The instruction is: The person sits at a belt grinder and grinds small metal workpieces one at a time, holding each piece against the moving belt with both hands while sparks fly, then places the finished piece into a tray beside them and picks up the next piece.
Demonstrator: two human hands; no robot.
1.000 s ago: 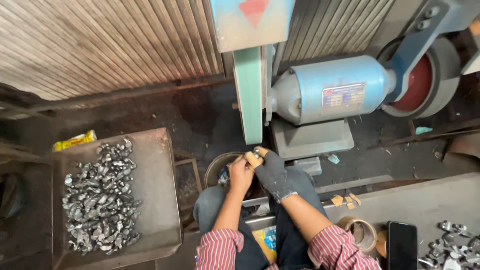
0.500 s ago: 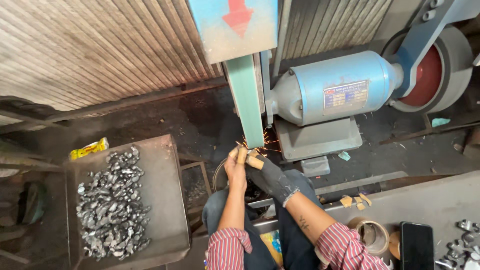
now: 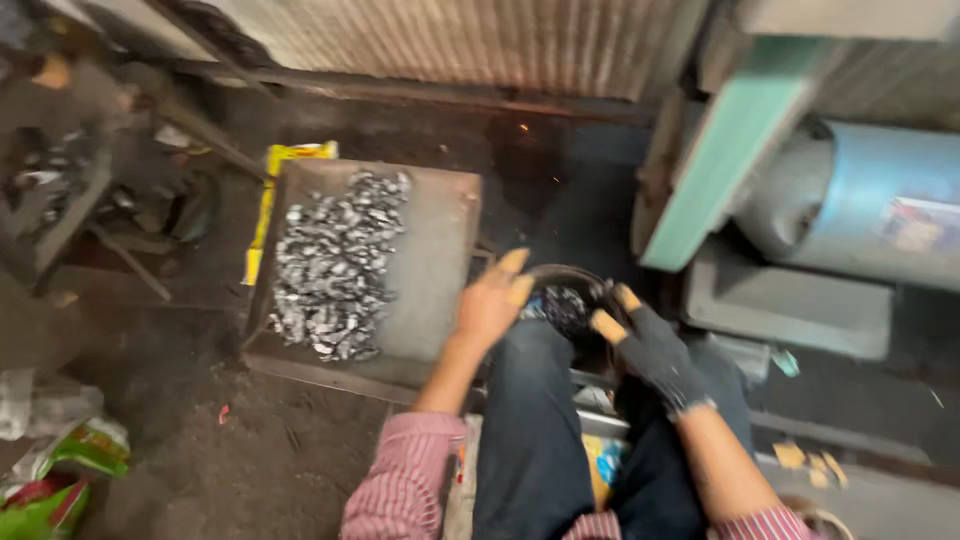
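A: Containers?
B: Metal tray [image 3: 440,250], holding a heap of small silvery metal parts [image 3: 335,262]. Dark round bowl [image 3: 565,300] between the knees, dark pieces inside.

A: Hands?
B: Left hand [image 3: 492,300] bare, fingers spread, empty, over the bowl rim. Right hand [image 3: 650,345] gloved, loosely open; blur hides any hold, probably none.

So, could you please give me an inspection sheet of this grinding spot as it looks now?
Surface: dark, dusty floor.
Job's things: tray with a heap of small shiny metal parts; dark bowl between the knees.
Clutter: yellow packet, green bag.
Grippers: left hand bare, open; right hand gloved, open; both empty over the bowl.
Cables: nothing seen.
Surroundings: green sanding belt, blue motor, corrugated wall.
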